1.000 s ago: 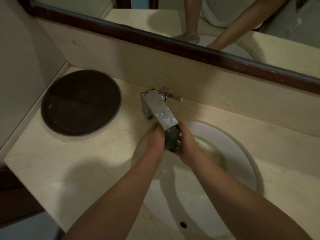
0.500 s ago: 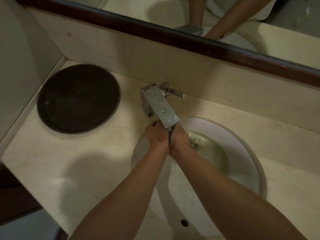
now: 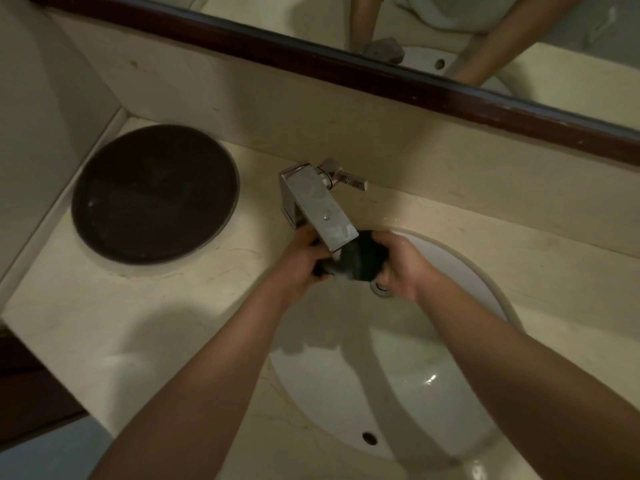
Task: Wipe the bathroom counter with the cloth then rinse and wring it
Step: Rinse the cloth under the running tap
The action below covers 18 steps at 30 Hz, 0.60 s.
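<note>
A dark cloth (image 3: pixel 360 259) is bunched up under the spout of the chrome faucet (image 3: pixel 317 206), over the white sink basin (image 3: pixel 460 271). My left hand (image 3: pixel 301 263) grips its left end and my right hand (image 3: pixel 403 268) grips its right end. The cloth stretches between both hands, just above the drain (image 3: pixel 381 288). The beige marble counter (image 3: pixel 138 323) surrounds the basin. Whether water is running is hard to tell.
A round dark tray (image 3: pixel 154 194) lies on the counter at the back left, near the wall. The faucet lever (image 3: pixel 346 178) points right. A mirror with a dark wooden frame (image 3: pixel 381 74) runs along the back. The counter's front edge drops off at the left.
My hands were pressed close together around the cloth under the spout. Now they have spread apart, and the cloth shows wider between them.
</note>
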Motion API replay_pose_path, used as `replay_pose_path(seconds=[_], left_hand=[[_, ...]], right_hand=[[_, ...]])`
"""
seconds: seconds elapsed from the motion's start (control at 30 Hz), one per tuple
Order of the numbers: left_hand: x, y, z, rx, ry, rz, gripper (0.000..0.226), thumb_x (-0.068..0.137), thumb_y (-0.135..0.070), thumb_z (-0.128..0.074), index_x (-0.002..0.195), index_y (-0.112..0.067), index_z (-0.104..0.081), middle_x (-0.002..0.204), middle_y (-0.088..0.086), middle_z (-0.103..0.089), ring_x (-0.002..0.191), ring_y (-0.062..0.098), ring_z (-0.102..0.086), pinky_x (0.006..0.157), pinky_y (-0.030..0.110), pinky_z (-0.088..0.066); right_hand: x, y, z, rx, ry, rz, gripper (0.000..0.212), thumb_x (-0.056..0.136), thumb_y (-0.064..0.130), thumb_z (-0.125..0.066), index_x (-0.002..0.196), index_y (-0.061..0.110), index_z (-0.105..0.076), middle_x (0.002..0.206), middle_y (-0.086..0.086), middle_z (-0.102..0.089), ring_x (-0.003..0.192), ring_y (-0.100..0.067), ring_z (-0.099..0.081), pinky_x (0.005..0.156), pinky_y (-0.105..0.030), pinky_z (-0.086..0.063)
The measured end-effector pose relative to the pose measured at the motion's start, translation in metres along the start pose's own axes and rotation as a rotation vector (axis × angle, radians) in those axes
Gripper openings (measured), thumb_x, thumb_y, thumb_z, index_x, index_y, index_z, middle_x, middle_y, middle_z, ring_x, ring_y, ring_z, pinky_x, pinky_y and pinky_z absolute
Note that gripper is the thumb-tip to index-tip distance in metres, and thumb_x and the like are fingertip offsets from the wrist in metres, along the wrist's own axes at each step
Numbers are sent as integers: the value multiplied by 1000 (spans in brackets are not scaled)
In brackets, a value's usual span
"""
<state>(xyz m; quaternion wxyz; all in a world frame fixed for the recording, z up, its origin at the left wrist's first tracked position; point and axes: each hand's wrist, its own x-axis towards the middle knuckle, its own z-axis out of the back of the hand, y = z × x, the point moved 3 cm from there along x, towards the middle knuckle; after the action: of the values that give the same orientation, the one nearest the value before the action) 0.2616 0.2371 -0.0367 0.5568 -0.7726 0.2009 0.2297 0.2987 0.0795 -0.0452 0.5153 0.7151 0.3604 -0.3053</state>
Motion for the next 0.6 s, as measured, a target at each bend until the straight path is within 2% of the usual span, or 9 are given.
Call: replay_pose_path(seconds=[0.07, 0.13, 0.23, 0.3, 0.37, 0.43, 0.47, 0.53, 0.6], left_hand=[[-2, 5, 10, 96, 37, -10, 55, 74, -2, -61, 119, -34, -56, 112, -4, -68, 91, 20, -63, 60, 29, -47], [-2, 8, 14, 186, 0, -9, 48, 84, -6, -64, 127, -25, -55, 118, 6, -65, 85, 19, -64, 54, 25, -46], [-1, 7, 15, 266, -102, 0, 29, 91, -19, -63, 120, -11, -62, 101, 13, -68, 69, 18, -61, 46, 21, -44], [-1, 7, 13, 294, -155, -10, 25, 93, -23, -59, 110, -6, -66, 77, 5, -64, 56, 15, -51, 41, 20, -37], [-1, 6, 5, 255, -173, 25, 24, 92, -24, -57, 103, -4, -66, 69, 3, -61, 51, 14, -46, 42, 20, -33], [-2, 4, -4, 182, -162, 48, 17, 91, -21, -57, 98, -11, -68, 75, 3, -69, 58, 17, -59, 50, 23, -42], [-2, 2, -8, 143, -151, 49, 13, 91, -20, -57, 97, -15, -68, 81, 3, -73, 67, 21, -67, 56, 27, -48], [0, 0, -11, 114, -138, 45, 14, 90, -19, -58, 101, -15, -67, 88, 8, -73, 75, 26, -69, 60, 30, -52], [-2, -3, -11, 100, -125, 29, 16, 93, -21, -58, 107, -14, -64, 88, 6, -72, 72, 21, -69, 54, 26, -51]], right_hand=[[-2, 5, 11, -197, -43, 68, 30, 99, 13, -48, 129, 17, -48, 117, -14, -61, 88, -29, -67, 49, -32, -57], [-3, 5, 14, -446, -72, 86, 23, 98, 24, -52, 121, 19, -55, 114, -19, -62, 74, -25, -63, 44, -26, -50], [-12, 4, 12, -755, -102, 37, 39, 89, 57, -52, 106, 23, -60, 101, -17, -65, 75, -30, -64, 61, -38, -54], [-19, 1, 7, -1012, -55, 84, 48, 86, 65, -50, 112, 25, -56, 103, -9, -66, 85, -29, -68, 68, -40, -60], [-23, -7, -2, -1201, 32, 217, 59, 82, 68, -54, 126, 29, -50, 117, -5, -61, 96, -24, -65, 74, -36, -58], [-21, -17, -8, -1394, -27, 407, 71, 76, 69, -59, 134, 29, -49, 139, -6, -47, 121, -25, -51, 99, -39, -47], [-20, -20, -10, -1454, -83, 518, 70, 76, 66, -60, 135, 28, -50, 144, -6, -43, 130, -27, -43, 105, -39, -41], [-20, -22, -13, -1447, -125, 679, 63, 79, 56, -63, 131, 23, -54, 139, -6, -49, 128, -27, -45, 102, -40, -41], [-22, -24, -13, -1335, -125, 716, 63, 78, 51, -66, 131, 20, -51, 129, -3, -56, 115, -22, -57, 91, -39, -49]])
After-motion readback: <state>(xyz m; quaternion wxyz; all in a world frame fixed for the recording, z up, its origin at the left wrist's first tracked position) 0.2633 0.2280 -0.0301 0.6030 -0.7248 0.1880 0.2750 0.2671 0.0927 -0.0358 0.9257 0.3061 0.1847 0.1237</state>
